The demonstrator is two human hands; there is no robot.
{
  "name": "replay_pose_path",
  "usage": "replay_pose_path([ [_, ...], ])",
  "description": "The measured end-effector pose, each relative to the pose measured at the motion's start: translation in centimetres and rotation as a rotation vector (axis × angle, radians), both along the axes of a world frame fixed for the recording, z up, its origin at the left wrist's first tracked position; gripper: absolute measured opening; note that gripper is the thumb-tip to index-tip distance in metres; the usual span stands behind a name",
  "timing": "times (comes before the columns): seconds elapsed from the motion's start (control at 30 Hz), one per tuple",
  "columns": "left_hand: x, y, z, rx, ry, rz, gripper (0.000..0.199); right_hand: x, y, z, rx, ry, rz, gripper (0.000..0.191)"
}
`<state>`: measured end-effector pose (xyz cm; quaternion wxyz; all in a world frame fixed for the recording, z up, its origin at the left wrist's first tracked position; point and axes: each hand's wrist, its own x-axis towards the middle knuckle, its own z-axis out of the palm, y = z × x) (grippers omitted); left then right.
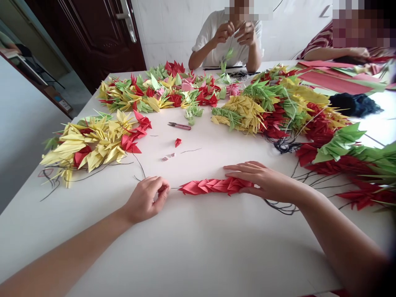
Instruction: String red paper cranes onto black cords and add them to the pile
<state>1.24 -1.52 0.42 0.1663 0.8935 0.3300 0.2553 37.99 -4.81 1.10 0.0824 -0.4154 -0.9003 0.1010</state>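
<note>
Around: our bench (93,247) carries heaps of paper cranes (95,144), snips (179,126) and one co-worker (227,45), another (328,45) beyond.
Strand: one red crane strand (213,186) lies before us, tightly stacked.
Left hand (145,199): curled, pinching the black thread (173,188).
Right hand (262,181): open, flat against the strand's end.

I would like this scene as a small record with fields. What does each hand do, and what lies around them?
Left hand: fingers curled beside the end of a black thread; grip unclear.
Right hand: lying open on a strand of red folded paper pieces.
Things: thread snips and a small red paper piece on the white table.
Rest: heaps of yellow, green and red folded paper pieces; a seated person working with both hands across the table.
</note>
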Motion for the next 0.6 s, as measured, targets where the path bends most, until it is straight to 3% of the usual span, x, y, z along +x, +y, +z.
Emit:
replay_pose_path([
  [0.1, 0.0, -0.3, 0.1, -0.062, -0.020, 0.004, 0.013, 0.0, 0.0, 0.0, 0.002, -0.018, -0.010, 0.048],
  [0.27, 0.0, -0.4, 0.0, -0.019, 0.088, -0.030, 0.013, 0.0, -0.1, 0.1, -0.056, -0.063, -0.036, 0.054],
  [0.4, -0.1, -0.3, -0.2, 0.003, 0.139, -0.046, 0.013, -0.4, -0.6, 0.7, -0.098, -0.122, -0.100, 0.090],
  [0.5, -0.1, -0.3, -0.2, 0.026, 0.142, -0.057, 0.012, -2.2, -1.3, 1.3, -0.005, -0.124, -0.099, 0.109],
  [0.6, 0.0, -0.3, -0.2, 0.018, 0.150, -0.062, 0.012, -5.5, -2.0, 1.7, 0.139, -0.061, -0.039, 0.100],
])
